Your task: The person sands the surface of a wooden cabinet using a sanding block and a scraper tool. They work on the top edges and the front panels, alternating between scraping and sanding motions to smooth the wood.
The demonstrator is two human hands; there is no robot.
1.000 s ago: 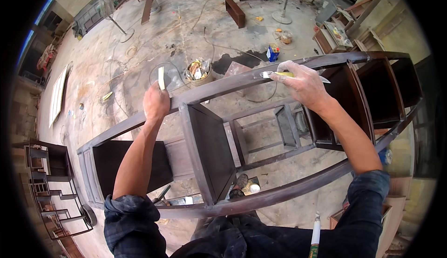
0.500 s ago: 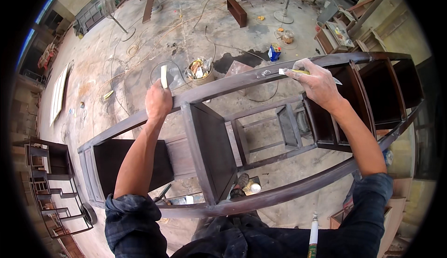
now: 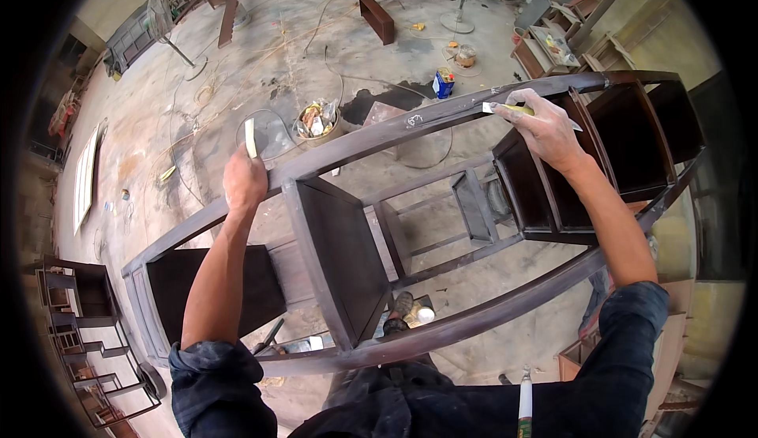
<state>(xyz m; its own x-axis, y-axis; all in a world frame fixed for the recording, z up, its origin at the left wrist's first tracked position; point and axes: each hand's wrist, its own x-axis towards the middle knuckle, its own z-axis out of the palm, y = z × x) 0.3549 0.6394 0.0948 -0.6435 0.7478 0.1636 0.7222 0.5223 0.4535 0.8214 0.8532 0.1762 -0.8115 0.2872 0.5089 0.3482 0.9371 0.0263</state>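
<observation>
Head view, right hand: this hand [image 3: 549,126] is clamped on a yellow-handled tool [image 3: 517,109], its white tip at the far rail [image 3: 355,146].
Just changed: the right hand has slid rightward along that rail, leaving pale smears [image 3: 414,120] well to its left; the work appears to be advancing along the wood.
Left hand: this hand [image 3: 245,179], at the same rail, has its grip closed around a pale strip [image 3: 250,138] pointing upward.
Furniture frame: dark wood [image 3: 339,256], spanning in front of the person, with panelled compartments.
Bucket: beyond the rail, a bucket [image 3: 339,128] heaped with crumpled waste.
Blue can: upright on the floor [image 3: 443,83]; contents hidden.
White pot: beside a shoe [image 3: 401,308], small and round [image 3: 425,315]; contents unclear.
</observation>
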